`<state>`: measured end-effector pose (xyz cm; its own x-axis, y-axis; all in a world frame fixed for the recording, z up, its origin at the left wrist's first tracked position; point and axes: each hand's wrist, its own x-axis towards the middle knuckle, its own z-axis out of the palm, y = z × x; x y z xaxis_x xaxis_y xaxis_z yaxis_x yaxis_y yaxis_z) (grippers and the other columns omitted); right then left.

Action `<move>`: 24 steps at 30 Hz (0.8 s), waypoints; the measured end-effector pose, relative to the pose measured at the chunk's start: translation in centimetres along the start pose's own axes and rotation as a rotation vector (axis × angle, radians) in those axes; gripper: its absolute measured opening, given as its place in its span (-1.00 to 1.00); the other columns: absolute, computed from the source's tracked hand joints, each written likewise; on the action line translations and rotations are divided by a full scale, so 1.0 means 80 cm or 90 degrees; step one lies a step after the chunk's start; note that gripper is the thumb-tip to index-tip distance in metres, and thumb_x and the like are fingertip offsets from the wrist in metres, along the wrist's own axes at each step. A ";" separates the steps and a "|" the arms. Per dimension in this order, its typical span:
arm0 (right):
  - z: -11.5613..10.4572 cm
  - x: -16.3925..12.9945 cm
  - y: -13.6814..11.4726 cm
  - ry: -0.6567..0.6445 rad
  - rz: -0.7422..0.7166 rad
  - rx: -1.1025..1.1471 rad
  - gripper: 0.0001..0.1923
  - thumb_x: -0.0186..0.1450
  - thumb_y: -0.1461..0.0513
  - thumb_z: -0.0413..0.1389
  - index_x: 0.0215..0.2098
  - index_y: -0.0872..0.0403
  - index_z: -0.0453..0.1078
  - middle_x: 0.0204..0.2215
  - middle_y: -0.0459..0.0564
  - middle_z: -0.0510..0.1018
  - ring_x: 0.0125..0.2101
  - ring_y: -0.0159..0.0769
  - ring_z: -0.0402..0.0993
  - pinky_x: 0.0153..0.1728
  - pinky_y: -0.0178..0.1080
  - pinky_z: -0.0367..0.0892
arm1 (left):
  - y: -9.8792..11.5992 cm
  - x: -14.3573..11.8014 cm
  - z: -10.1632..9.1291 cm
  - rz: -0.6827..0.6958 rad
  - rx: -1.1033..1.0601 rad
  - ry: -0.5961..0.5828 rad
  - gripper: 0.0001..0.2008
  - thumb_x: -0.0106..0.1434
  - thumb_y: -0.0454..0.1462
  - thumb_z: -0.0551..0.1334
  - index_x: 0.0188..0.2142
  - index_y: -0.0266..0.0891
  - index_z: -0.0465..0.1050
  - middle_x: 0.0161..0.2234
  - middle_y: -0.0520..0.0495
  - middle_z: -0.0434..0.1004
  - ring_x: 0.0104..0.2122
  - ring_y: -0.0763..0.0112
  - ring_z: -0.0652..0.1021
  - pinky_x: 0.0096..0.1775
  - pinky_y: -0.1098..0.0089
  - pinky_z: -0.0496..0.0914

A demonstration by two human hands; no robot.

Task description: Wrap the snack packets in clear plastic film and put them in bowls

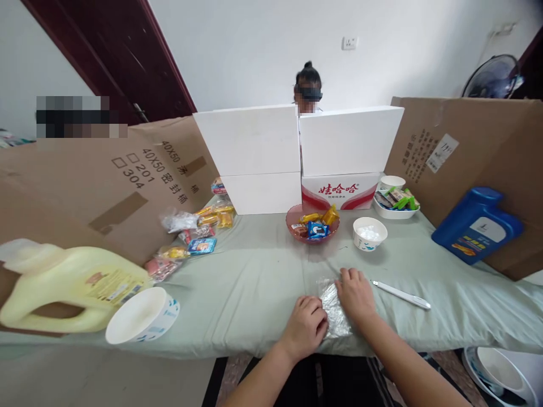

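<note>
Item: silvery foil packet (334, 310), lying flat on the pale green tablecloth (254, 282) at the near edge, directly in front of the person. It is looking crinkled and reflective, part clear film, contents not readable.

Handling: both hands are pressing on it. The left hand (304, 327) is curling its fingers against the packet's left side; the right hand (356, 295) is lying flat, fingers together, on its upper right part. Neither is lifting it. By judgement, the packet is being steadied or smoothed, and a next move would call for a firm pinch at an edge.

Nearby: a white slim tool (401, 294) is lying just right of the right hand. Farther back are standing a paper cup (370, 233) and a reddish bowl (313, 226) of wrapped snacks.
</note>
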<state>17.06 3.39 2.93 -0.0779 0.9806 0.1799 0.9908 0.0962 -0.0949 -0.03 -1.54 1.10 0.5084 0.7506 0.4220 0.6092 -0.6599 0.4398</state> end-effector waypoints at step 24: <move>-0.005 -0.114 0.049 -0.012 -0.445 0.198 -0.60 0.32 0.26 0.02 0.13 0.04 0.28 0.14 0.06 0.38 0.20 -0.18 0.18 0.16 -0.07 0.17 | -0.010 -0.019 -0.024 0.068 -0.075 -0.109 -0.71 0.14 -0.16 0.34 -0.15 -0.16 0.42 -0.09 -0.07 0.52 0.06 0.14 0.42 0.08 0.13 0.25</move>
<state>21.70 -5.29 1.33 -0.6802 0.6761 0.2832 0.6333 0.7366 -0.2373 -2.44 -2.21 1.69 0.6680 0.6645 0.3351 0.4763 -0.7277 0.4935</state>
